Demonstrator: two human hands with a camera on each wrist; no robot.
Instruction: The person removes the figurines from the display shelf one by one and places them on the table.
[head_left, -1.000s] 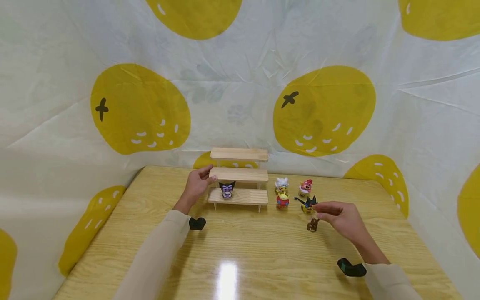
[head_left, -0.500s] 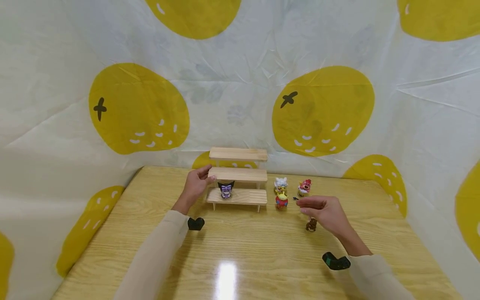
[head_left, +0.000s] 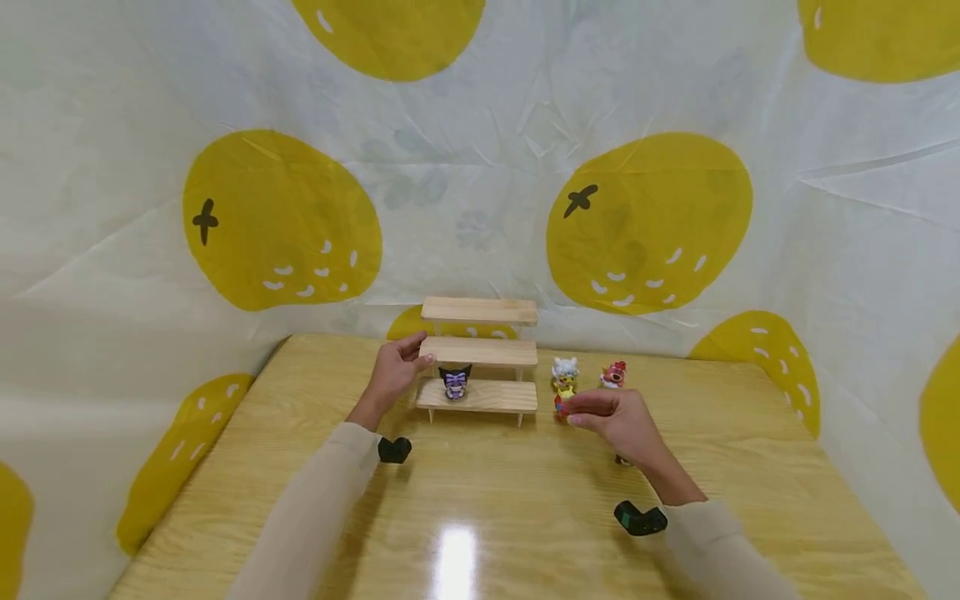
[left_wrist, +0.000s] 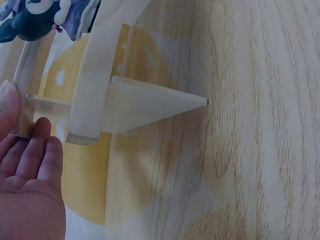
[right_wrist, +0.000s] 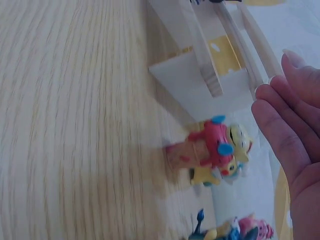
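Observation:
A three-tier wooden display stand (head_left: 480, 310) stands on the table. My left hand (head_left: 396, 371) grips the left end of its middle shelf, thumb (left_wrist: 6, 107) on one side and fingers on the other. On the lowest shelf sits a figurine with a black hood and purple bow (head_left: 454, 383). My right hand (head_left: 622, 425) reaches close to a red-and-yellow figurine (right_wrist: 217, 142), which stands on the table right of the stand. The right fingers (right_wrist: 282, 132) are extended, with nothing visible between them and the thumb. In the head view this hand partly covers that figurine.
A white-topped figurine (head_left: 565, 372) stands just behind the red-and-yellow one. Farther right is a pink figurine with a red hat (head_left: 614, 372). A dark-blue figurine (right_wrist: 199, 227) shows at the right wrist view's lower edge. My right arm mostly hides a brown figurine (head_left: 622, 461).
My right hand has moved left, from beside the black-eared figurine to the red-and-yellow one. The left hand and the stand have stayed put.

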